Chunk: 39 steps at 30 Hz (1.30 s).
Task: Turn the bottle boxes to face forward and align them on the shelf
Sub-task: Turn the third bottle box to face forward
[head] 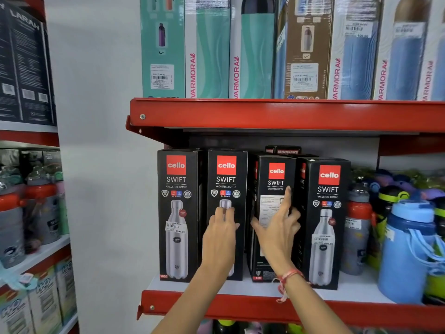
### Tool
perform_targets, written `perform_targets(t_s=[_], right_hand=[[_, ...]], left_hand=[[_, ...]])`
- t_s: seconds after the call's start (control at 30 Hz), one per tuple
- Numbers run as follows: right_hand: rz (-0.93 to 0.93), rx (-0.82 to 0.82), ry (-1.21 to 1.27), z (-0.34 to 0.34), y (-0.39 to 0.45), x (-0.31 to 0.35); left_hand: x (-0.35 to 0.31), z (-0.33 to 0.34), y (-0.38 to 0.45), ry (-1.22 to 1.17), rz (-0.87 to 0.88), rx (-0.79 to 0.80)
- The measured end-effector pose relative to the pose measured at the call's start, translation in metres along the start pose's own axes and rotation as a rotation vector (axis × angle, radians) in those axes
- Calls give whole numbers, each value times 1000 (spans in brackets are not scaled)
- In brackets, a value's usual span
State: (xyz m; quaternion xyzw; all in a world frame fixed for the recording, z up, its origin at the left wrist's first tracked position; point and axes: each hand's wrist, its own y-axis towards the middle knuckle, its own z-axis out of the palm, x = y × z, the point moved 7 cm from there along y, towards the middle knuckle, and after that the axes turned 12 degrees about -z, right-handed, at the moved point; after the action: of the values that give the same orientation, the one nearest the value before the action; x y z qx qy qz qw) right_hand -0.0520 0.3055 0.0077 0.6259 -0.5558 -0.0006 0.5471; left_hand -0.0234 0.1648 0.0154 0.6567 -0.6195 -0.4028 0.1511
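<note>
From my remote feed I count four black bottle boxes in the front row of the lower shelf (265,289): the first box (178,213), the second box (227,179), the third box (273,189) and the fourth box (328,213). One more dark box (284,150) shows behind them. Three of the four display the bottle picture; one shows a label panel. Two hands are in view, the left hand (220,235) and the right hand (277,235). On the upper shelf (265,114) I count seven tall boxes (212,56).
</note>
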Motion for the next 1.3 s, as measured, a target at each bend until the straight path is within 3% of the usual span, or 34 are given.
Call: perform_targets(t_s=[0.13,0.37,0.57,0.67,0.87,1.1,1.3], right_hand=[[-63,13,246,-20,1,-6],[-76,228,613,-65,25,-9],[47,320,862,-74,35,-22],[23,390,882,-70,36,-22],[-109,521,616,-55,43,-19],[-135,330,242,-40,47,-21],[-202,281,105,-25,39,-26]], left_hand=[[-5,3,3,-168,-29,89],[-22,2,3,-328,-57,167],[-41,20,-3,-805,-62,592],[-45,24,-2,-852,-84,555],[-49,29,-1,-744,-145,353],[-54,54,13,-476,-239,314],[-47,70,12,-318,-279,258]])
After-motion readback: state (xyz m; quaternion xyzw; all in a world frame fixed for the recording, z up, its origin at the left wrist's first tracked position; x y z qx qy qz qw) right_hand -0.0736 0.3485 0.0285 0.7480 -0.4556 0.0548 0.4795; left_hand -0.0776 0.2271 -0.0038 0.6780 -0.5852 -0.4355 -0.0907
